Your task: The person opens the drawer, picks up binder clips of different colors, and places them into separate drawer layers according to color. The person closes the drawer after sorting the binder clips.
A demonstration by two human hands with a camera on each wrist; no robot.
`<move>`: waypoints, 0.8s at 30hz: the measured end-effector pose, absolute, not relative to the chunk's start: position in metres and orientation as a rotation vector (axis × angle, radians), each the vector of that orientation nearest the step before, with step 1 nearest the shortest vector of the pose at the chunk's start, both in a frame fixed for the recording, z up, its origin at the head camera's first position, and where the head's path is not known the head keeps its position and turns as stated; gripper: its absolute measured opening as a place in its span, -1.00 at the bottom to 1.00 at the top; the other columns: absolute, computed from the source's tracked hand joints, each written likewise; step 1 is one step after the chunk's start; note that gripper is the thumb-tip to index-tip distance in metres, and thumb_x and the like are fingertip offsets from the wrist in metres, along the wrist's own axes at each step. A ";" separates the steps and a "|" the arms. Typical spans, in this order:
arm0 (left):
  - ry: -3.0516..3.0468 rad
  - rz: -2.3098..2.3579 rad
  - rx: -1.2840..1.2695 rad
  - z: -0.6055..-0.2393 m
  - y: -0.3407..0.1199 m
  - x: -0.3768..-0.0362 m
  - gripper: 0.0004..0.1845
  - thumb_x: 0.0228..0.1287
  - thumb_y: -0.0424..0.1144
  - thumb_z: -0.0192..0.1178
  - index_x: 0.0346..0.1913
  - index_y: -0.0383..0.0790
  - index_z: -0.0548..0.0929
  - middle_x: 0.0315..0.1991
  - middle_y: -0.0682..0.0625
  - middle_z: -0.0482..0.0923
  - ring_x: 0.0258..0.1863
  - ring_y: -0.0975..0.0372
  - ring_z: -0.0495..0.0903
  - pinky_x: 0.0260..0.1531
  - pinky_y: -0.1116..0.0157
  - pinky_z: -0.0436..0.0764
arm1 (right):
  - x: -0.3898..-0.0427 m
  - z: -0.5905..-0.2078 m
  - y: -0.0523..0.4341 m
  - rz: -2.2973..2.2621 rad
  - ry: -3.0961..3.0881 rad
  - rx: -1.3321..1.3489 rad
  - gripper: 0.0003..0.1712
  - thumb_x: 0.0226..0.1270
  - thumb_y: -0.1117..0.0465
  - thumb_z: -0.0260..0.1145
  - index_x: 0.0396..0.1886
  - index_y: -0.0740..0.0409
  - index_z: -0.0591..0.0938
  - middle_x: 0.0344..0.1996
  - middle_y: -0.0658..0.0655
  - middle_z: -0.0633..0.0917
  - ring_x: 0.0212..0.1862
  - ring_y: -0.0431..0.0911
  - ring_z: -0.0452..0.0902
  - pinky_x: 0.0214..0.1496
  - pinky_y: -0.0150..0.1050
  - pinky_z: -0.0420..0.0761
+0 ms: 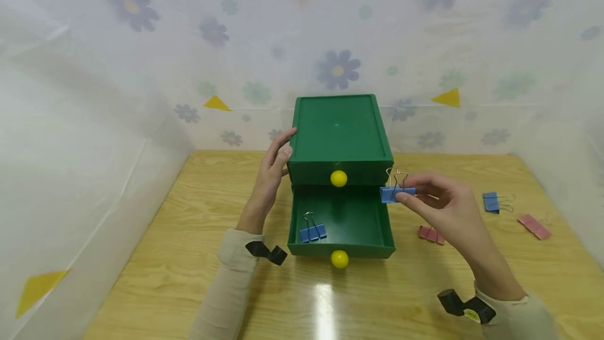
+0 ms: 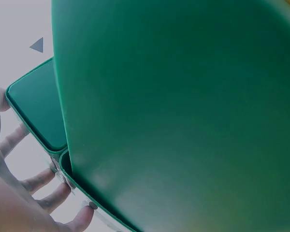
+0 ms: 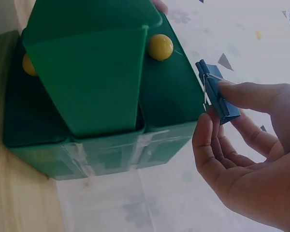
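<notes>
A green two-drawer box (image 1: 340, 130) stands mid-table. Its lower drawer (image 1: 342, 222) is pulled out, with a yellow knob (image 1: 339, 258) at the front and one blue binder clip (image 1: 312, 231) lying inside at the left. My left hand (image 1: 273, 172) rests with straight fingers (image 2: 43, 179) against the box's left side (image 2: 174, 111). My right hand (image 1: 439, 203) pinches a second blue binder clip (image 1: 397, 192) (image 3: 217, 94) between thumb and fingers, just over the open drawer's right rim. The upper drawer stays closed, its yellow knob (image 1: 338, 178) (image 3: 160, 47) showing.
On the wooden table (image 1: 189, 277) to the right lie another blue clip (image 1: 492, 202) and two pink clips (image 1: 431, 234) (image 1: 534, 226). Flower-print sheeting walls in the table at the back and both sides.
</notes>
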State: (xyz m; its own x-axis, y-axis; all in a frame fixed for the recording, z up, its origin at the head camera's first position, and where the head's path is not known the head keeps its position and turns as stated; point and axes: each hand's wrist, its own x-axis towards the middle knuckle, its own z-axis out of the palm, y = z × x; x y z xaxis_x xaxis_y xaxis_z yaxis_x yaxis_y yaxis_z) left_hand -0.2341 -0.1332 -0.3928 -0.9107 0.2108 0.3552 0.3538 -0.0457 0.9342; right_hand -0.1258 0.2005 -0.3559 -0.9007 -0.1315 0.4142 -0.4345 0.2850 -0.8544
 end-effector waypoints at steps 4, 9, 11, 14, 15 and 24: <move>-2.086 -2.121 -0.619 -0.393 -0.136 -0.233 -0.46 0.59 0.02 -0.06 0.54 0.10 0.36 0.50 0.09 0.23 0.39 0.06 0.35 0.21 -0.25 0.42 | -0.126 -0.358 0.193 1.720 -2.272 0.529 -0.77 0.26 0.54 0.42 -0.09 0.35 0.72 -0.13 0.14 0.74 -0.15 -0.15 0.73 -0.07 -0.34 0.69; -2.094 -2.116 -0.610 -0.392 -0.139 -0.234 -0.47 0.59 0.03 -0.06 0.54 0.12 0.37 0.50 0.11 0.23 0.40 0.08 0.35 0.22 -0.25 0.42 | -0.128 -0.362 0.183 1.759 -2.256 0.558 -0.79 0.25 0.53 0.43 -0.12 0.37 0.73 -0.16 0.12 0.75 -0.20 -0.13 0.74 -0.09 -0.30 0.71; -2.094 -2.112 -0.613 -0.391 -0.140 -0.234 -0.47 0.59 0.02 -0.07 0.54 0.12 0.36 0.50 0.10 0.24 0.39 0.08 0.35 0.22 -0.25 0.42 | -0.129 -0.365 0.180 1.755 -2.270 0.572 -0.79 0.25 0.52 0.44 -0.12 0.37 0.73 -0.17 0.09 0.75 -0.19 -0.12 0.74 -0.09 -0.30 0.71; -2.087 -2.114 -0.625 -0.391 -0.141 -0.234 -0.47 0.60 0.00 -0.07 0.54 0.10 0.36 0.50 0.08 0.24 0.39 0.07 0.36 0.22 -0.25 0.42 | -0.130 -0.371 0.175 1.744 -2.293 0.609 -0.79 0.26 0.52 0.43 -0.11 0.34 0.74 -0.15 0.10 0.75 -0.17 -0.13 0.74 -0.08 -0.28 0.71; -2.085 -2.115 -0.630 -0.391 -0.142 -0.233 -0.47 0.60 -0.01 -0.08 0.55 0.08 0.35 0.50 0.07 0.24 0.38 0.06 0.37 0.22 -0.26 0.42 | -0.130 -0.372 0.173 1.738 -2.302 0.620 -0.78 0.26 0.51 0.43 -0.11 0.30 0.75 -0.15 0.12 0.75 -0.16 -0.14 0.74 -0.08 -0.28 0.71; -2.087 -2.113 -0.630 -0.389 -0.143 -0.232 -0.47 0.60 -0.01 -0.08 0.55 0.07 0.35 0.49 0.07 0.26 0.38 0.06 0.38 0.22 -0.28 0.40 | -0.130 -0.383 0.155 1.672 -2.398 0.670 -0.78 0.31 0.40 0.45 -0.09 0.11 0.77 -0.14 0.06 0.74 -0.16 -0.16 0.73 -0.11 -0.32 0.71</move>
